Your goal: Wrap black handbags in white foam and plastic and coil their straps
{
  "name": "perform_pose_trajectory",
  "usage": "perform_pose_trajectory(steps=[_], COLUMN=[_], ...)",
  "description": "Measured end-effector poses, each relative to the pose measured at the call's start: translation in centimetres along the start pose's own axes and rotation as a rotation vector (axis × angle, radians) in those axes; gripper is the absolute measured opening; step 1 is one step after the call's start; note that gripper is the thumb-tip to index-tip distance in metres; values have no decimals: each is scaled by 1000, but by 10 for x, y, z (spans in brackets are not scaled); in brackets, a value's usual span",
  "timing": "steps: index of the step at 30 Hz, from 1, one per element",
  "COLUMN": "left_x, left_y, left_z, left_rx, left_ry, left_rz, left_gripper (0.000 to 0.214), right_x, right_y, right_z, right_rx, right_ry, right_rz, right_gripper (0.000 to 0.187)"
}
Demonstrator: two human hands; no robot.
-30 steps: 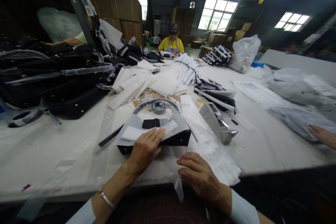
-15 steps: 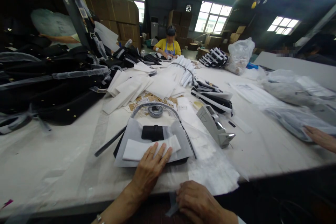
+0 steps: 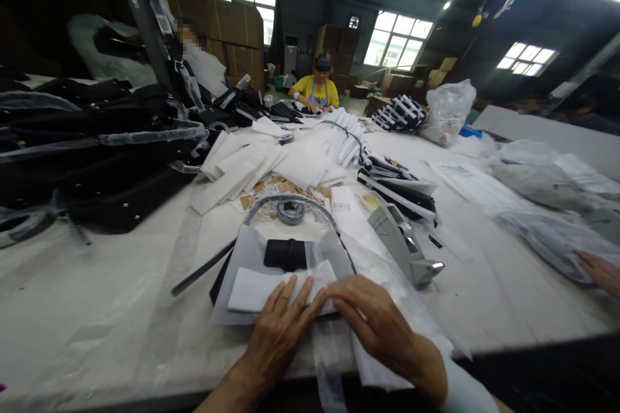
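A black handbag [image 3: 223, 285] lies flat on the white table [image 3: 82, 297], wrapped in a translucent grey sheet [image 3: 232, 271]. A white paper pad [image 3: 256, 290] rests on top of it, below a black leather flap [image 3: 285, 254]. My left hand [image 3: 278, 335] lies flat on the paper with its fingers spread. My right hand [image 3: 375, 319] rests on a transparent plastic film [image 3: 382, 284] at the bag's right side. A film-wrapped curved handle [image 3: 285, 199] arches above the bag. Most of the bag is hidden by the wrapping.
A grey tape dispenser [image 3: 404, 245] stands right of my hands, and a tape roll [image 3: 290, 211] lies ahead. Stacked white paper sheets [image 3: 256, 164] and film-wrapped black bags [image 3: 97, 161] fill the far side. A co-worker's hand [image 3: 600, 272] rests on wrapped goods [image 3: 547, 232].
My right hand has moved up from the table's near edge onto the film beside the bag. The film now lies over the bag's right side. My left hand stays on the white paper.
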State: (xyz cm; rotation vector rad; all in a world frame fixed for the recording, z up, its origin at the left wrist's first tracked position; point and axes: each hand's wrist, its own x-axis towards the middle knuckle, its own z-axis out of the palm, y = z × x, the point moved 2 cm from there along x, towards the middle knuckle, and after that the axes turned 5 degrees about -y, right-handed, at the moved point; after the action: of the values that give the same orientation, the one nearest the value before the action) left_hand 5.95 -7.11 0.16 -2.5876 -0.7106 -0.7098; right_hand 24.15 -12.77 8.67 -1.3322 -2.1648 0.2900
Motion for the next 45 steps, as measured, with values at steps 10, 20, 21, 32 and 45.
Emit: perform_pose_trajectory(steps=[10,20,21,32,45], left_x=[1,0,1,-3,-5], left_y=[1,0,0,0,0], left_z=[6,4,4,5,5], left_rx=[-17,-42,-47,-147,-201], left_ry=[-15,-42,-32,-29,-20], left_rz=[-14,-9,-15,-66,-51], left_gripper=[46,45,44,40,38], right_x=[69,106,108,72,19], right_y=[95,89,87,70,47], right_z=[38,37,40,37,13], right_rx=[-299,-338,-353,-329,-205], right_ry=[-436,-441,-464,-421,-254], right_rz=[317,262,260,185,213], right_gripper=[46,41,40,60,70])
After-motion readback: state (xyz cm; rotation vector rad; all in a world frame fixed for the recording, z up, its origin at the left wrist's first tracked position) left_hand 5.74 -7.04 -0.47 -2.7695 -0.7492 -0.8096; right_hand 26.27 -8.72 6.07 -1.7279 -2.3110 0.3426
